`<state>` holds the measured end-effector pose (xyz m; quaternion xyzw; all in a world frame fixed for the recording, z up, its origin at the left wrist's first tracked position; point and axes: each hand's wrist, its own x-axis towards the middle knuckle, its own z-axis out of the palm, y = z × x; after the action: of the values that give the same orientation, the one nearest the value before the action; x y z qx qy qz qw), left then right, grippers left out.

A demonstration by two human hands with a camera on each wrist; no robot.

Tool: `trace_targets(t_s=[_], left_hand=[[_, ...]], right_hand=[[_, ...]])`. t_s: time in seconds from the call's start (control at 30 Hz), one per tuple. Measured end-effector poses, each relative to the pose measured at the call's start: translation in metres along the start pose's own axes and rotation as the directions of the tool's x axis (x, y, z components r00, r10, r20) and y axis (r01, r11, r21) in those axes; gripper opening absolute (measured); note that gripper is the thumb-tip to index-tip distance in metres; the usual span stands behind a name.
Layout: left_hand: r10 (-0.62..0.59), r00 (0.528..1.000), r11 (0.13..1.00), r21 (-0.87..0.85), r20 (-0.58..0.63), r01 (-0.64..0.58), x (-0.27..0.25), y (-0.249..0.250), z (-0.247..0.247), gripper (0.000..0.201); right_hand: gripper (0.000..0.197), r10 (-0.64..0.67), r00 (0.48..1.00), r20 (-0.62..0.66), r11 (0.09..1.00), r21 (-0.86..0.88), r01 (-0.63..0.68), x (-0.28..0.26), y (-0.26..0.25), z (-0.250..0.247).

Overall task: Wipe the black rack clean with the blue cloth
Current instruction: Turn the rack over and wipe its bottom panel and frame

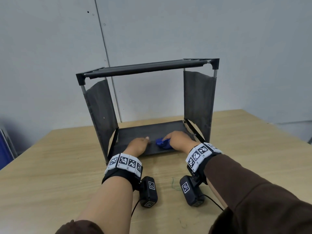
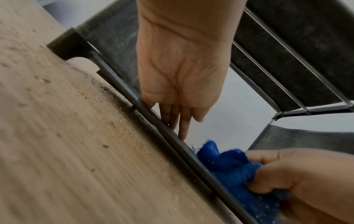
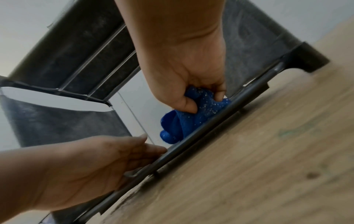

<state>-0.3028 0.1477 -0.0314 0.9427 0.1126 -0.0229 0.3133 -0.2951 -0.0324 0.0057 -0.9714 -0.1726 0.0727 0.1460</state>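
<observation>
Blue cloth (image 1: 163, 143) is bunched up and gripped by the right hand (image 1: 179, 140), thumb and fingers curled round it, pressed on the bottom shelf near the front rail of the black rack (image 1: 148, 132). Beside it, the left hand (image 1: 137, 145) is laid flat, fingers straight and together, steadying the shelf. Grit could get flicked onto the table (image 1: 50, 166) if it's swept too hard, and the light rack could get shoved toward the table's far edge.
</observation>
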Motion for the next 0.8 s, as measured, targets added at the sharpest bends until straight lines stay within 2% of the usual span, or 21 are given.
trace_targets(t_s=[0.1, 0.17, 0.27, 0.4, 0.57, 0.8], left_hand=[[-0.053, 0.998, 0.995, -0.088, -0.023, 0.051, 0.0, 0.002, -0.001, 0.065], [-0.07, 0.997, 0.994, -0.092, -0.031, 0.067, 0.001, 0.004, 0.0, 0.067], [-0.097, 0.994, 0.991, -0.098, -0.052, 0.092, 0.001, 0.005, 0.002, 0.066], [-0.097, 0.993, 0.989, -0.123, -0.069, 0.088, 0.001, 0.005, 0.005, 0.063], [-0.089, 0.992, 0.993, -0.079, -0.088, 0.082, 0.002, 0.007, 0.006, 0.062], [-0.05, 0.997, 0.996, -0.071, -0.059, 0.046, -0.003, 0.013, 0.007, 0.046]], right_hand=[[0.046, -0.102, 0.994, 0.029, 0.993, 0.058, 0.101, -0.005, -0.015, 0.001], [0.042, -0.12, 0.992, 0.034, 0.987, 0.107, 0.116, -0.004, -0.021, -0.003], [0.035, -0.104, 0.994, -0.025, 0.974, 0.197, 0.107, 0.0, -0.02, -0.008], [0.037, -0.052, 0.99, -0.131, 0.941, 0.326, 0.092, -0.002, -0.009, -0.003], [0.049, -0.116, 0.991, -0.06, 0.971, 0.203, 0.126, -0.007, -0.009, 0.004], [0.037, -0.062, 0.998, -0.02, 0.991, 0.118, 0.064, -0.009, -0.002, -0.003]])
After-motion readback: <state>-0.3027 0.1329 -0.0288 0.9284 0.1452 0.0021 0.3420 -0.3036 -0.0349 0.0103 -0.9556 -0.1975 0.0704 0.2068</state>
